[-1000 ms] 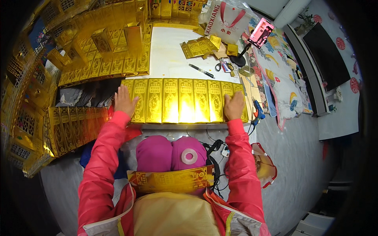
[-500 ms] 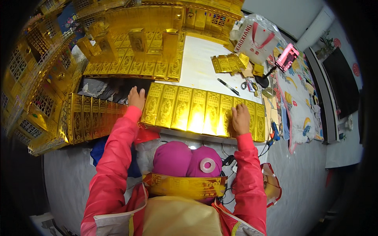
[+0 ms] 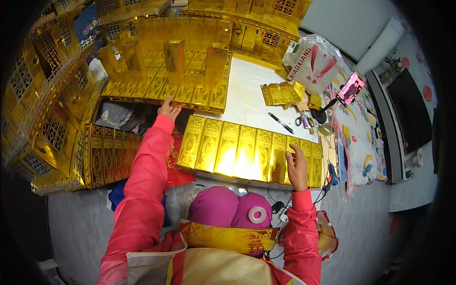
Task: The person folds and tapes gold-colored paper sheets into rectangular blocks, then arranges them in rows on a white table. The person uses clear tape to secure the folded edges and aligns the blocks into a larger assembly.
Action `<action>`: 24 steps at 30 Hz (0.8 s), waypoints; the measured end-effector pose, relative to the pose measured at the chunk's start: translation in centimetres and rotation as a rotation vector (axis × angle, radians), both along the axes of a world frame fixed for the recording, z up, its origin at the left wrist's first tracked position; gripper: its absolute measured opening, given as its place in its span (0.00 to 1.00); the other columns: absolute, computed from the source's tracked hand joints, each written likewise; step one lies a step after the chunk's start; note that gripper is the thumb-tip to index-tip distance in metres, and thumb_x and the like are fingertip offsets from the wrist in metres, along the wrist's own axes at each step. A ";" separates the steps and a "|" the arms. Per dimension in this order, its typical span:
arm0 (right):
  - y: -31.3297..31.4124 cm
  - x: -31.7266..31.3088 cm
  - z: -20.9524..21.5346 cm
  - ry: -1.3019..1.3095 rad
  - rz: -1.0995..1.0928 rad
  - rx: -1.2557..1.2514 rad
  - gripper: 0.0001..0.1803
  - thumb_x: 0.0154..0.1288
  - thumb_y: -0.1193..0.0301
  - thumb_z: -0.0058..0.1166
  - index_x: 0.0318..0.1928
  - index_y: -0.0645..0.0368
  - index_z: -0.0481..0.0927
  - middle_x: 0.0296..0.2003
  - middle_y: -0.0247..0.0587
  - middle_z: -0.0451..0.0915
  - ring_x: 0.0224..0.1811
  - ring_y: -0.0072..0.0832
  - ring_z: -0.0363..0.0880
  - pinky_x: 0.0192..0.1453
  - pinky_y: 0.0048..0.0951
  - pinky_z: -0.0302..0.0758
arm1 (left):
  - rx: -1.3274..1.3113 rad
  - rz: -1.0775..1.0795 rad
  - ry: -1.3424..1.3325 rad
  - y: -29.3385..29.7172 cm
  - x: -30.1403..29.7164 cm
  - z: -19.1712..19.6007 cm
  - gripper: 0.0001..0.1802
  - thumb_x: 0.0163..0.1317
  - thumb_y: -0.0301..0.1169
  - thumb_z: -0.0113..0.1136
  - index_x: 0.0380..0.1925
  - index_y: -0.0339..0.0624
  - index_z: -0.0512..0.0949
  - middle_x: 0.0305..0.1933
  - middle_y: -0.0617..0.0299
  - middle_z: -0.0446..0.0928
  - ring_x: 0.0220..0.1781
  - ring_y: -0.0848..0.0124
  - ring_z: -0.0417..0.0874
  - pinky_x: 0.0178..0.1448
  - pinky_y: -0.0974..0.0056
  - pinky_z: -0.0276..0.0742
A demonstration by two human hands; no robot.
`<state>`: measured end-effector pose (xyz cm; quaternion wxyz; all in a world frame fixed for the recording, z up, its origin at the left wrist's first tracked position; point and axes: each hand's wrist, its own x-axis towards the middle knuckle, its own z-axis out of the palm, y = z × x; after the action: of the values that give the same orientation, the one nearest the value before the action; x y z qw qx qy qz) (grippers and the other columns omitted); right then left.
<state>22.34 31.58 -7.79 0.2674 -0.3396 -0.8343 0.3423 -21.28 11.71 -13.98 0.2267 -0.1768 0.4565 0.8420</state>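
L hand [image 3: 168, 108]: grip released, fingers spread, at far-left corner of gold foil sheet [image 3: 247, 152], just below the stacked gold boxes [image 3: 190, 71]. R hand [image 3: 297, 166]: grip released too, palm flat on sheet's near-right end. Sheet lies across white counter [image 3: 251, 95]. Beyond: pen [image 3: 280, 122], scissors [image 3: 304, 121]. White bag w/ pink handles [image 3: 313, 66] stands far right; contents can't tell.

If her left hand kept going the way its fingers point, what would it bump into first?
Probably the near edge of the flat gold foil sheet lying just beyond the left hand. The fingertips look almost at it already, though depth is hard to judge here.
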 end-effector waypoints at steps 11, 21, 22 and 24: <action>-1.9 -4.5 -0.2 0.050 0.145 -0.152 0.21 0.74 0.64 0.50 0.60 0.63 0.71 0.54 0.48 0.77 0.46 0.34 0.81 0.49 0.31 0.78 | -0.084 -0.129 0.078 -2.8 5.0 2.6 0.35 0.63 0.38 0.64 0.63 0.29 0.61 0.62 0.41 0.60 0.62 0.48 0.68 0.59 0.52 0.80; 2.7 -12.0 -1.8 0.502 0.044 -1.265 0.52 0.66 0.34 0.46 0.64 0.77 0.59 0.62 0.59 0.67 0.55 0.41 0.76 0.60 0.38 0.75 | 0.115 -0.352 0.027 -1.6 13.2 5.7 0.23 0.65 0.36 0.61 0.53 0.36 0.67 0.45 0.49 0.69 0.47 0.55 0.77 0.55 0.53 0.82; 2.9 -12.0 -1.8 0.546 0.210 -1.348 0.55 0.62 0.33 0.50 0.65 0.76 0.56 0.65 0.62 0.61 0.58 0.44 0.74 0.61 0.41 0.76 | 0.136 -0.353 0.001 -1.8 13.7 5.5 0.22 0.65 0.37 0.61 0.52 0.37 0.67 0.46 0.48 0.69 0.48 0.55 0.77 0.56 0.52 0.82; 3.0 -12.3 -1.7 0.559 0.147 -1.381 0.58 0.58 0.32 0.54 0.65 0.74 0.54 0.66 0.64 0.57 0.62 0.49 0.69 0.62 0.49 0.76 | 0.169 -0.339 -0.007 -2.4 14.0 5.0 0.21 0.65 0.38 0.62 0.49 0.38 0.68 0.48 0.48 0.69 0.50 0.54 0.77 0.60 0.51 0.80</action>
<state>10.02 34.55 -9.44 0.1717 -0.2739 -0.3511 0.8788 -7.32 9.32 -8.94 0.3810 -0.0808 0.4068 0.8264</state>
